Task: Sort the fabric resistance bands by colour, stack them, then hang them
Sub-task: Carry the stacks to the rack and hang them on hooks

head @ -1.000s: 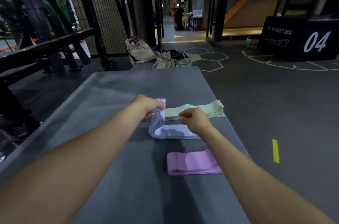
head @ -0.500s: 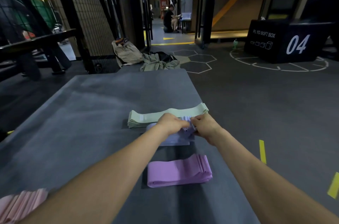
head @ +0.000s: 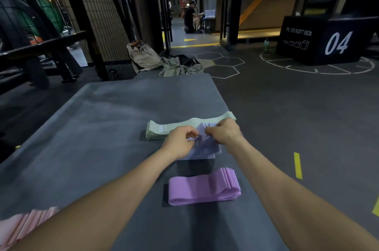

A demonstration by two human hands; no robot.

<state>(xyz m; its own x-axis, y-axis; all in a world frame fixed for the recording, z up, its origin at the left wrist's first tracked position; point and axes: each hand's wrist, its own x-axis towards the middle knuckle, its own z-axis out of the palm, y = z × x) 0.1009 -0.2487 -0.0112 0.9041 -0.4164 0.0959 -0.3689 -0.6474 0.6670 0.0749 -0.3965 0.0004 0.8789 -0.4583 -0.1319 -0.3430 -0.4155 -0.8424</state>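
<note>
Both my hands work on a folded bundle of lavender bands (head: 206, 144) at the middle right of the grey platform (head: 102, 127). My left hand (head: 179, 143) pinches the bundle's near left side. My right hand (head: 224, 132) grips its far right end, fingers curled over the stacked edges. Right behind the bundle lies a stack of pale green bands (head: 162, 129), partly hidden by my hands. A stack of pink-purple bands (head: 205, 187) lies flat closer to me. Light pink bands (head: 22, 228) show at the bottom left, partly under my left forearm.
The platform's right edge runs close to the stacks, with dark gym floor beyond. A black plyo box (head: 328, 43) marked 04 stands far right. Bags and clothes (head: 162, 61) lie past the platform's far end. A person (head: 190, 17) sits in the corridor. A bench (head: 41, 49) stands left.
My left hand swung the lifted end of the lavender bands over to my right hand, folding the stack in half. Both hands now hold the doubled bundle close together.
</note>
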